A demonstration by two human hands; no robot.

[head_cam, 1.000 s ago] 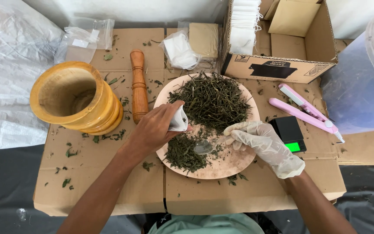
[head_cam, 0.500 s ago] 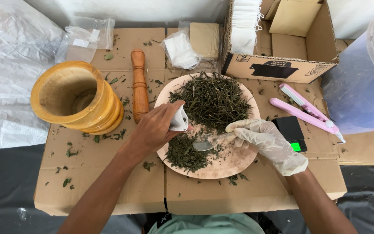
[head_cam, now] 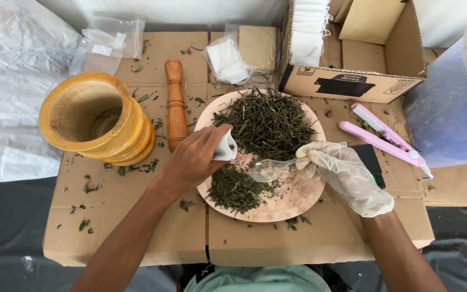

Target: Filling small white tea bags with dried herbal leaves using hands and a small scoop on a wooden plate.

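My left hand [head_cam: 194,158] holds a small white filter bag [head_cam: 225,147] pinched at the left rim of a round wooden plate [head_cam: 297,201]. My right hand [head_cam: 347,176], in a thin clear glove, grips a clear plastic spoon [head_cam: 268,169] whose bowl lies over the middle of the plate, just right of the bag. A large heap of dried green stems and leaves [head_cam: 268,124] covers the plate's far half. A smaller pile of finer crushed herb [head_cam: 236,188] lies on its near left.
A wooden mortar [head_cam: 94,120] stands at left with its pestle [head_cam: 175,103] lying beside it. An open cardboard box [head_cam: 349,57] with white bags is behind the plate. A pink flat sealer [head_cam: 385,138], a black scale [head_cam: 371,162], plastic pouches [head_cam: 106,46] and loose leaves lie on cardboard.
My right hand has drawn the spoon slightly right and up from the crushed pile toward the plate's middle. My left hand and the bag have stayed in place.
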